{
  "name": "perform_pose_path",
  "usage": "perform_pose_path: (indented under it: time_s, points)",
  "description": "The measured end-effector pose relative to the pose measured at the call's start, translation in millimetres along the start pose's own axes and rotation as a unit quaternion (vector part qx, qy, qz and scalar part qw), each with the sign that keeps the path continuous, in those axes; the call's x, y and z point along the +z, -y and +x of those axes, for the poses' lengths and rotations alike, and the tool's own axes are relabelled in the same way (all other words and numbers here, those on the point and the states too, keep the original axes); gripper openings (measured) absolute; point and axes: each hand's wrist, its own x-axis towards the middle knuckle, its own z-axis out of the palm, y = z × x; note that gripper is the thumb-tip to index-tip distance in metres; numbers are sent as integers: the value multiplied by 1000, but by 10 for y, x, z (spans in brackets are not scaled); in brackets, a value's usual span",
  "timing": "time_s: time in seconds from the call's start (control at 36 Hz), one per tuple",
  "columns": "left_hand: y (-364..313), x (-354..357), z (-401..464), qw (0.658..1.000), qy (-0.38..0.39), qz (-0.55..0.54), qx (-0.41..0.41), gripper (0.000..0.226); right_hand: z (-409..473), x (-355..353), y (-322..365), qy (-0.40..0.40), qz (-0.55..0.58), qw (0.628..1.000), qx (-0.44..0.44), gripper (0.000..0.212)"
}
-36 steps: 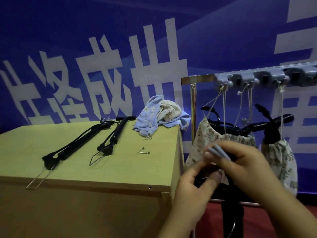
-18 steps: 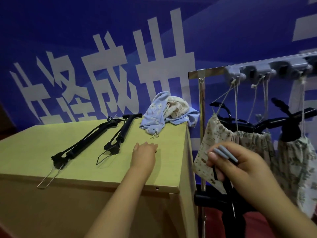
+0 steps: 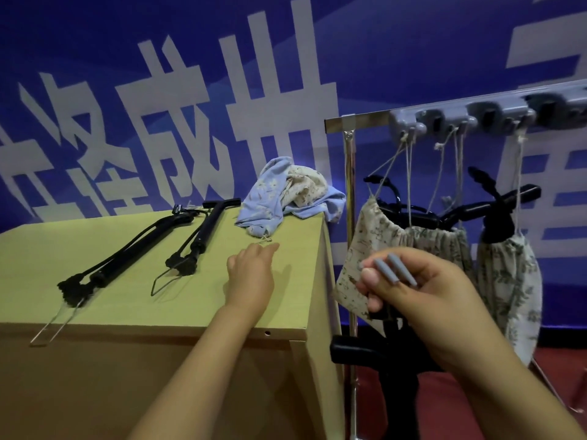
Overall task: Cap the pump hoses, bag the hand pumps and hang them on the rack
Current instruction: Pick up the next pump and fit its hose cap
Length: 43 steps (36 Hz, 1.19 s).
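Blue banner with big white characters behind a flat wooden tabletop (image 3: 95, 249). Left hand (image 3: 251, 274) lies on it, fingers straight, next to a little wire clip (image 3: 265, 239). Right hand (image 3: 422, 300) pinches two smooth grey tapered caps (image 3: 394, 268). Two skinny black pumps (image 3: 178, 236) lie on top, crumpled cloth bags (image 3: 292, 195) behind them, and floral bags (image 3: 508, 274) with pumps inside hang off the metal rack (image 3: 359, 119).

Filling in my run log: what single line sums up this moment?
left hand: open, reaching over table toward small clip | right hand: holds grey caps | two pumps unbagged
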Motion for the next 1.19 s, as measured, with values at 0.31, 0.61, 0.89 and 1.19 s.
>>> perform_pose_path:
  time_s: [0.31,0.61,0.89,1.19]
  points:
    - [-1415,-1419,-840,536,50,-817,-206,15,-272,-32,87,12,22,997,-72,10]
    - [-1661,-1409,-1000,541,36,-809,-228,14,-424,-82,81,25,-21,990,-137,18]
    - [-1637,-1441,-983,556,65,-802,-206,24,-447,-59,100,35,-40,987,-150,13]
    - [-1620,-1427,-980,584,63,-789,-180,13,-445,-61,103,23,-37,991,-129,9]
